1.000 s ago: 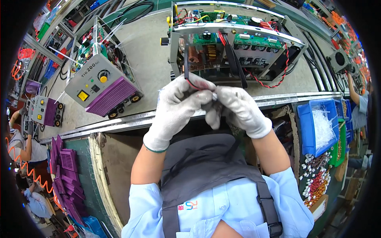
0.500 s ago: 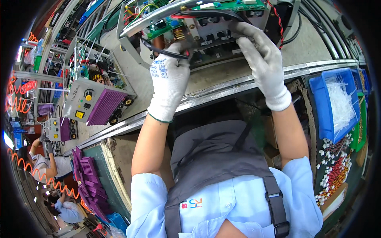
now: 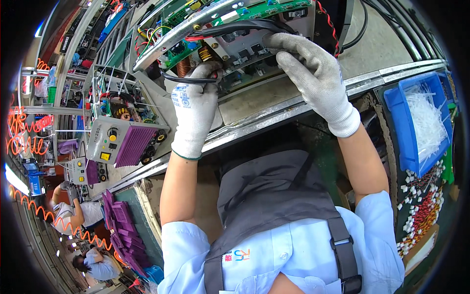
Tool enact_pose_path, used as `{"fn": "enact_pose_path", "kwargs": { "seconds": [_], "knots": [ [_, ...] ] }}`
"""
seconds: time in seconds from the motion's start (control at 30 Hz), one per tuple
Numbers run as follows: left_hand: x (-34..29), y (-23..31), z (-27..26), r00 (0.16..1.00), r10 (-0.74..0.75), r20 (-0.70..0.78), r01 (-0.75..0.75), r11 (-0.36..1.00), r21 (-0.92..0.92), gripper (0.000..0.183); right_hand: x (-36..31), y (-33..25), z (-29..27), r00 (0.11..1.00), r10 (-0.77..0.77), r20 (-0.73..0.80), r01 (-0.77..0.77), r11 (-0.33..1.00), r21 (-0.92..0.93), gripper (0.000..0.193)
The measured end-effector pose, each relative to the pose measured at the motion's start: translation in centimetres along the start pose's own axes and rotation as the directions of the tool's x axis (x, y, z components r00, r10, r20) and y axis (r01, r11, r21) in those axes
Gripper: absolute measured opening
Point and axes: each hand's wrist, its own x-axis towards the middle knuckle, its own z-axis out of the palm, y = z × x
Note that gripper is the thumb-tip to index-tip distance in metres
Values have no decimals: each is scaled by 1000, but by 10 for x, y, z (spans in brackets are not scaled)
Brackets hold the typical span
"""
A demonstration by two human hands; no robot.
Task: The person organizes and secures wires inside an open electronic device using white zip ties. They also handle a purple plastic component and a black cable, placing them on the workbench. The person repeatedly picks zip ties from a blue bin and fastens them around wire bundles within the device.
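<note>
My left hand [image 3: 196, 110], in a white knitted glove with grey fingertips, is closed on a black cable [image 3: 183, 78] that shows a bit of red at its end. It is at the near side of an open metal chassis [image 3: 169, 44] holding green circuit boards [image 3: 227, 18], copper coils and dark components. My right hand [image 3: 316, 81], gloved alike, hovers at the right part of the chassis with thumb and fingers apart. Its fingertips are close to a thick black cable bundle [image 3: 254, 24]; whether they touch it I cannot tell.
A grey and purple machine [image 3: 127, 139] with its top uncovered stands at left, another [image 3: 81, 171] beyond. Purple panels [image 3: 125, 220] are stacked below. A blue bin [image 3: 409, 132] of clear strips and wired connectors [image 3: 423, 206] lie at right. Two people work far left.
The view has shifted a little. My left hand has moved left and slightly nearer, still gripping the cable; my right fingertips have moved left along the chassis.
</note>
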Motion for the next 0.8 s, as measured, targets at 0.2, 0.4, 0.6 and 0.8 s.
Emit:
{"fn": "enact_pose_path", "kwargs": {
  "seconds": [0.2,0.4,0.6,0.8],
  "knots": [
    [4,-2,-6,998,46,45,-50,996,76,20,0,-1,3,999,30,-30,-26,991,128,28],
    [7,-11,-5,987,163,3,-162,985,-54,17,1,-4,4,997,12,-71,-5,995,102,19],
    [7,-2,-9,994,-73,85,65,994,87,21,-8,4,6,991,44,-128,-15,977,215,21],
    [2,-19,-1,984,169,61,-179,957,228,27,-32,5,-4,975,117,-188,-62,960,275,15]
  ]
}}
